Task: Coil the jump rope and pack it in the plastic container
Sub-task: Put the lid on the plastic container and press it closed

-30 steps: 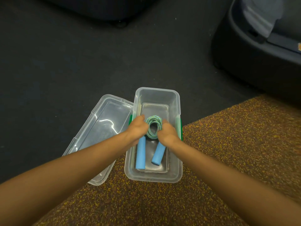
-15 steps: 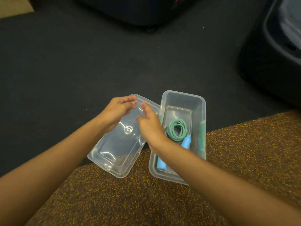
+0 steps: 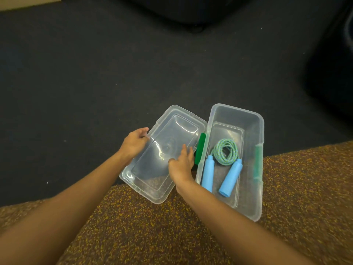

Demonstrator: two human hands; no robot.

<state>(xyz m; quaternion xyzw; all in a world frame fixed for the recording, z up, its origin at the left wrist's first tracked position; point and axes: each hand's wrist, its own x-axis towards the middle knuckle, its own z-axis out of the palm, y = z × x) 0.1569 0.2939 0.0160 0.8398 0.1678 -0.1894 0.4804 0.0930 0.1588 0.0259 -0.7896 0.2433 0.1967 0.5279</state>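
The jump rope (image 3: 225, 152), a coiled green-blue cord with two light blue handles, lies inside the clear plastic container (image 3: 259, 197). The container has green latches on its long sides. Its clear lid (image 3: 179, 127) lies upside down just left of it. My left hand (image 3: 133, 143) grips the lid's left edge with curled fingers. My right hand (image 3: 182, 164) rests on the lid's right edge, fingers spread over it, beside the left green latch (image 3: 199, 150).
Container and lid straddle the edge between a brown speckled carpet (image 3: 191, 236) and a dark floor (image 3: 95, 73). Dark bulky objects stand at the top (image 3: 181, 8) and at the far right (image 3: 334, 73).
Both hands let go of the rope in the container and moved left onto the lid. The left hand now holds the lid's edge; the right hand has dropped onto its right edge.
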